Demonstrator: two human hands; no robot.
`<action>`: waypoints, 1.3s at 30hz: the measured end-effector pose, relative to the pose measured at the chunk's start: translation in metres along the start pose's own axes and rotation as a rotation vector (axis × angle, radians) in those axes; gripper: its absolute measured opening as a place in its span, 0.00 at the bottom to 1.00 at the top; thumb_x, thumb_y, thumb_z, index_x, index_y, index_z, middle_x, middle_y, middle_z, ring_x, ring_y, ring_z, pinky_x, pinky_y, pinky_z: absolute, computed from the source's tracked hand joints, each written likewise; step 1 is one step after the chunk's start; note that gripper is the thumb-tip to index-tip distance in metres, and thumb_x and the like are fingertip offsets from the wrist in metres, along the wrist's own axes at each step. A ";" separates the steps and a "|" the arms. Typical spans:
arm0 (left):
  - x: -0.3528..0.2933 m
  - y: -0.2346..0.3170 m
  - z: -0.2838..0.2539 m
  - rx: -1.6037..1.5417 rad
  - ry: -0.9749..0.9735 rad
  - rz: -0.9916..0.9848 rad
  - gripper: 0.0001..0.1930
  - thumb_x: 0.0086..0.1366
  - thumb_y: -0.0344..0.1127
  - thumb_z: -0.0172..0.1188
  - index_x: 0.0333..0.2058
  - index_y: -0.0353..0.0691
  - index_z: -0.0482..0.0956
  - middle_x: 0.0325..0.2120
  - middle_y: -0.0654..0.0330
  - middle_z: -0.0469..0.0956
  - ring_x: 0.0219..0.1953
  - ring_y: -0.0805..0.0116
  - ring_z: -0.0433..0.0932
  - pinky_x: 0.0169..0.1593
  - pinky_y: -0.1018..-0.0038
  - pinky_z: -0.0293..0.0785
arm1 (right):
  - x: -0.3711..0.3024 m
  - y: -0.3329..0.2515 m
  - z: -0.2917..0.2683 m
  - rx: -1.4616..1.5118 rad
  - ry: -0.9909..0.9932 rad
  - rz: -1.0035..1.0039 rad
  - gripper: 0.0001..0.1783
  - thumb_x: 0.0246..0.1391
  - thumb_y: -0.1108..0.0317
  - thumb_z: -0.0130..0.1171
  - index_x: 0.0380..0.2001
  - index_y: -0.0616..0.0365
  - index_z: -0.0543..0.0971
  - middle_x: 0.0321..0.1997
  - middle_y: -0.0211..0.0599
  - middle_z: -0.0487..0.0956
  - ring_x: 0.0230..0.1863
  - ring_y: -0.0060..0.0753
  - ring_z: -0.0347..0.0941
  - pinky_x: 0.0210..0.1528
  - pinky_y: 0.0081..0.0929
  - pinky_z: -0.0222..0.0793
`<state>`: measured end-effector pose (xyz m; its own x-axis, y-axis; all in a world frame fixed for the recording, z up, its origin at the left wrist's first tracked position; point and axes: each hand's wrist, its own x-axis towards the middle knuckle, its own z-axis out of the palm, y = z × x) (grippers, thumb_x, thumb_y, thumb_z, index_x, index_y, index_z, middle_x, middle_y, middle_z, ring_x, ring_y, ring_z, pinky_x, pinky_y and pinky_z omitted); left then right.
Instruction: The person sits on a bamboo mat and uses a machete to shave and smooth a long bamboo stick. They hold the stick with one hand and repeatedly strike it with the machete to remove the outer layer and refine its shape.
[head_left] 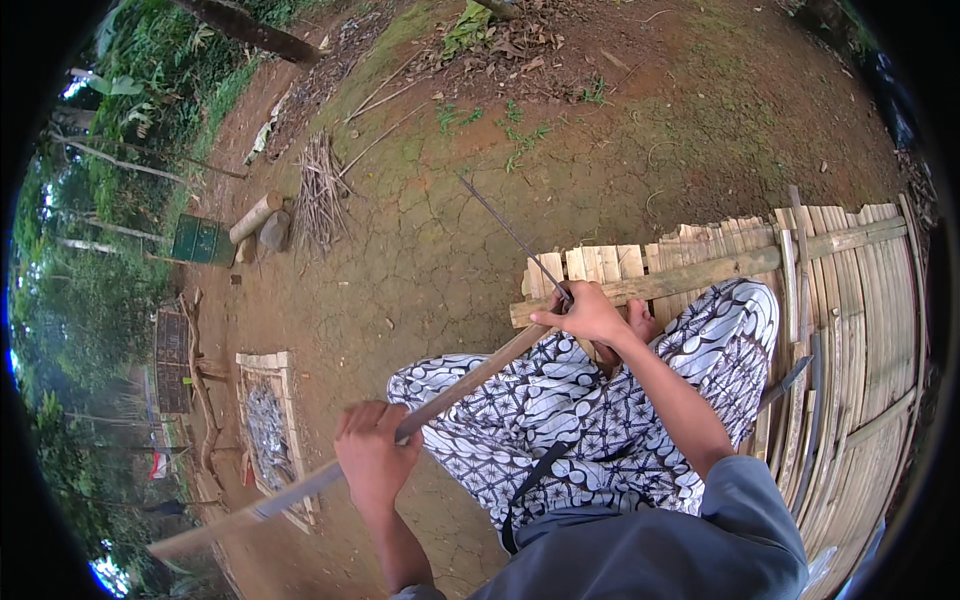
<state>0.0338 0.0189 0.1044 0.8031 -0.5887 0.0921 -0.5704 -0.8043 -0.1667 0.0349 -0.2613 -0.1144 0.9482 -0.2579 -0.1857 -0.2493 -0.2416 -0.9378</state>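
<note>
A long, flat bamboo strip [475, 380] slants across my lap, its pale far end reaching out to the lower left. My left hand [376, 450] is closed around the strip near its middle. At the strip's upper right end, my right hand [590, 315] pinches it between thumb and fingers. From that same grip a thin dark strip [510, 230] points up and left over the ground; whether it is joined to the bamboo strip is hidden by my fingers. Beneath my hands are my crossed legs in black-and-white patterned cloth [590, 430].
I sit on a slatted bamboo platform [860, 370], with a dark blade-like piece [785, 383] on it. On the earth at left are a framed ash pit [268, 440], a bundle of sticks [320, 190], a green can [203, 240], a cut log [256, 217] and a stone [275, 231].
</note>
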 end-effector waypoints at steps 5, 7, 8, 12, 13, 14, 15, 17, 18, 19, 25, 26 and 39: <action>0.009 0.008 -0.002 0.127 0.504 -0.017 0.22 0.41 0.37 0.74 0.39 0.49 0.80 0.56 0.54 0.65 0.63 0.50 0.59 0.65 0.38 0.46 | -0.001 0.001 0.011 0.076 0.019 0.063 0.30 0.38 0.41 0.71 0.22 0.62 0.78 0.21 0.40 0.79 0.26 0.34 0.77 0.35 0.29 0.72; 0.019 0.023 0.001 0.050 0.806 -0.129 0.30 0.40 0.35 0.76 0.47 0.51 0.78 0.62 0.51 0.56 0.68 0.53 0.51 0.67 0.39 0.43 | -0.002 0.005 0.018 0.120 0.037 0.091 0.31 0.39 0.40 0.71 0.21 0.62 0.78 0.21 0.39 0.78 0.26 0.34 0.77 0.34 0.28 0.72; 0.018 0.022 0.005 0.149 0.837 -0.223 0.43 0.44 0.38 0.76 0.60 0.49 0.65 0.66 0.47 0.45 0.70 0.50 0.44 0.68 0.43 0.45 | 0.000 0.006 0.020 0.132 0.024 0.112 0.31 0.39 0.39 0.70 0.21 0.61 0.78 0.20 0.38 0.78 0.25 0.32 0.75 0.33 0.28 0.71; 0.024 0.014 0.024 -0.721 1.168 -0.295 0.56 0.48 0.50 0.74 0.65 0.32 0.45 0.63 0.39 0.52 0.67 0.40 0.50 0.68 0.44 0.44 | -0.001 0.002 0.020 0.223 0.047 0.137 0.29 0.41 0.40 0.70 0.20 0.60 0.78 0.19 0.36 0.76 0.23 0.30 0.74 0.30 0.27 0.70; 0.025 0.011 0.020 -1.037 1.054 -0.223 0.56 0.49 0.52 0.73 0.65 0.32 0.45 0.63 0.39 0.53 0.67 0.40 0.51 0.68 0.45 0.44 | -0.001 0.002 0.019 0.228 0.061 0.116 0.29 0.41 0.41 0.70 0.20 0.60 0.77 0.18 0.35 0.76 0.22 0.29 0.73 0.30 0.27 0.70; 0.028 0.005 0.016 -1.345 0.917 -0.145 0.56 0.49 0.54 0.72 0.65 0.32 0.45 0.63 0.40 0.54 0.67 0.40 0.52 0.69 0.46 0.45 | -0.002 0.002 0.018 0.232 0.076 0.095 0.29 0.42 0.41 0.70 0.20 0.59 0.77 0.18 0.35 0.76 0.22 0.29 0.73 0.30 0.27 0.70; 0.030 0.002 0.011 -1.640 0.759 -0.061 0.56 0.49 0.56 0.71 0.65 0.32 0.45 0.62 0.40 0.55 0.66 0.41 0.53 0.69 0.47 0.45 | -0.003 0.000 0.016 0.217 0.084 0.078 0.28 0.42 0.42 0.70 0.20 0.60 0.77 0.18 0.34 0.76 0.22 0.29 0.73 0.29 0.27 0.70; 0.035 -0.001 0.006 -1.788 0.677 0.118 0.38 0.65 0.58 0.53 0.60 0.30 0.56 0.54 0.47 0.66 0.58 0.56 0.65 0.64 0.53 0.55 | -0.005 -0.005 0.012 0.186 0.101 0.043 0.28 0.42 0.42 0.70 0.21 0.60 0.77 0.17 0.34 0.75 0.21 0.28 0.73 0.28 0.27 0.69; 0.037 -0.003 -0.002 -1.917 0.677 0.136 0.34 0.67 0.56 0.51 0.58 0.31 0.60 0.49 0.50 0.70 0.54 0.57 0.68 0.62 0.55 0.58 | -0.005 -0.005 0.012 0.171 0.084 0.024 0.28 0.43 0.43 0.69 0.22 0.61 0.78 0.17 0.35 0.76 0.21 0.29 0.73 0.28 0.27 0.69; 0.041 -0.002 -0.008 -2.047 0.675 0.155 0.30 0.69 0.55 0.48 0.55 0.32 0.64 0.45 0.52 0.73 0.50 0.59 0.71 0.60 0.57 0.61 | -0.005 -0.006 0.012 0.156 0.066 0.004 0.27 0.44 0.44 0.69 0.23 0.61 0.78 0.17 0.36 0.76 0.21 0.29 0.73 0.28 0.28 0.69; 0.045 0.015 0.001 -2.079 0.969 -0.030 0.28 0.74 0.54 0.35 0.14 0.50 0.51 0.09 0.70 0.46 0.12 0.78 0.42 0.19 0.80 0.45 | -0.014 -0.016 0.014 0.125 0.104 -0.107 0.26 0.57 0.51 0.58 0.41 0.68 0.77 0.17 0.48 0.77 0.19 0.39 0.76 0.27 0.34 0.71; 0.045 0.015 0.009 -2.066 0.946 -0.001 0.28 0.74 0.54 0.36 0.14 0.50 0.51 0.09 0.70 0.46 0.12 0.78 0.42 0.19 0.80 0.44 | -0.020 -0.019 0.015 0.068 0.136 -0.126 0.26 0.59 0.52 0.56 0.45 0.69 0.75 0.16 0.50 0.76 0.19 0.42 0.76 0.27 0.36 0.71; 0.039 0.044 0.049 -1.937 0.806 0.327 0.31 0.73 0.59 0.29 0.12 0.50 0.45 0.07 0.72 0.42 0.10 0.78 0.39 0.18 0.79 0.42 | -0.100 -0.076 0.016 0.171 -0.347 -0.353 0.16 0.64 0.59 0.48 0.37 0.65 0.71 0.11 0.50 0.69 0.16 0.58 0.71 0.23 0.47 0.67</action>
<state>0.0488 -0.0351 0.0523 0.7314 -0.1629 0.6622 -0.4737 0.5772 0.6652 -0.0379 -0.2020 -0.0295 0.9853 0.1442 0.0912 0.1054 -0.0944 -0.9899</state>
